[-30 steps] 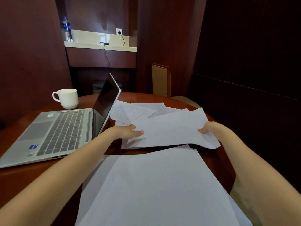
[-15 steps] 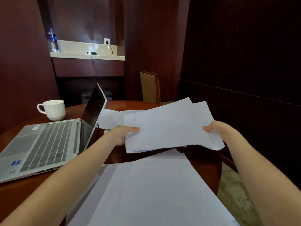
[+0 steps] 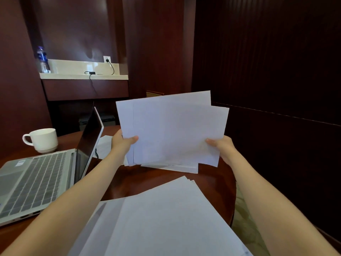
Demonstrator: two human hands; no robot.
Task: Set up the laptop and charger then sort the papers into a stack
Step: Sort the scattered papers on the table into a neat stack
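Both hands grip a sheaf of papers (image 3: 171, 130) by its lower corners. My left hand (image 3: 122, 143) pinches the left edge with the thumb across the front, and my right hand (image 3: 220, 146) clasps the right edge with the fingers curled behind. The sheaf stands nearly upright, its long side running across from hand to hand, the sheets uneven at top and bottom. Its lower edge hangs just over the round table (image 3: 166, 179); from here I cannot tell whether it touches the wood.

As I judge it, the coming move turns on the second pile (image 3: 166, 218). It lies flat on the table, below the sheaf and nearer to me, its long axis running away from me and slanting right. Both hands are about equally close to it. One loose sheet (image 3: 104, 146) lies behind my left hand, just beside the open laptop (image 3: 36, 178), so the left is nearer that one. The charger (image 3: 91, 72) sits on the far shelf (image 3: 83, 77), its cord plugged into the wall socket (image 3: 107, 59). A white mug (image 3: 43, 140) stands beyond the laptop.

Half a second ago the sheaf was held low and nearly flat over the table. Now it is raised and tipped up to face me, hiding the chair that showed behind it.
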